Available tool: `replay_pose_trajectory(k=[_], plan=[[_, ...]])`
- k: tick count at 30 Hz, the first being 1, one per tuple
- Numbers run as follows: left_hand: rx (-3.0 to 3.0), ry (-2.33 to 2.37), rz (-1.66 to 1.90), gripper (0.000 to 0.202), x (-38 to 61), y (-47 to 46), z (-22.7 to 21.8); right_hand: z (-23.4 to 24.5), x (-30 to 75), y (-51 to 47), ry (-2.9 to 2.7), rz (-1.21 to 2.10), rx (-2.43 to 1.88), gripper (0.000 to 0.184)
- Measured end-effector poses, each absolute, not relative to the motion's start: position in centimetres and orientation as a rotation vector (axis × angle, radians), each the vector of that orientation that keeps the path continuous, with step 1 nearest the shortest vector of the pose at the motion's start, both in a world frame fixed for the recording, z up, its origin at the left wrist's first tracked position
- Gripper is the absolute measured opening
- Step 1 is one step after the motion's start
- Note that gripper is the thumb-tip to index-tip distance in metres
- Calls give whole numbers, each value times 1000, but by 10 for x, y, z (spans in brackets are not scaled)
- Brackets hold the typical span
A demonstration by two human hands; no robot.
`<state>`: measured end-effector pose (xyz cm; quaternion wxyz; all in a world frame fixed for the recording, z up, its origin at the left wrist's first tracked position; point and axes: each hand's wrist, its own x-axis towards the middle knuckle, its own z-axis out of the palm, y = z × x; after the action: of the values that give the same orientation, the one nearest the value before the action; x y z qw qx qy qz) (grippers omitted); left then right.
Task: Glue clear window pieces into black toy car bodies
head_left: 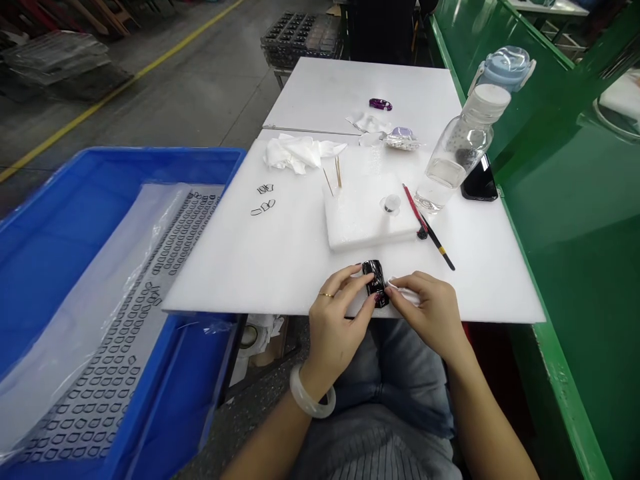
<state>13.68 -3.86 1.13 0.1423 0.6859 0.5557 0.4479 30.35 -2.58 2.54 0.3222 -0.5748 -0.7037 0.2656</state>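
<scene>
A small glossy black part lies at the near edge of the white table. My left hand pinches it between thumb and fingers; a ring and a pale bangle are on that arm. My right hand is closed on a small white cloth pressed against the part's right side.
A white foam block with a small clear cap, two wooden sticks, a red-and-black brush, a water bottle, a phone, crumpled tissue and black rings sit on the table. A blue bin of rings stands left. A green wall runs along the right.
</scene>
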Motion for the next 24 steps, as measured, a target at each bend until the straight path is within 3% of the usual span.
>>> replay_pose_trajectory(k=[15, 24], plan=[[1844, 1596, 1090, 27, 137, -32, 20, 29, 296, -23, -1852, 636, -1679, 10], [1717, 1517, 922, 31, 128, -21, 27, 35, 326, -30, -1705, 721, -1459, 18]])
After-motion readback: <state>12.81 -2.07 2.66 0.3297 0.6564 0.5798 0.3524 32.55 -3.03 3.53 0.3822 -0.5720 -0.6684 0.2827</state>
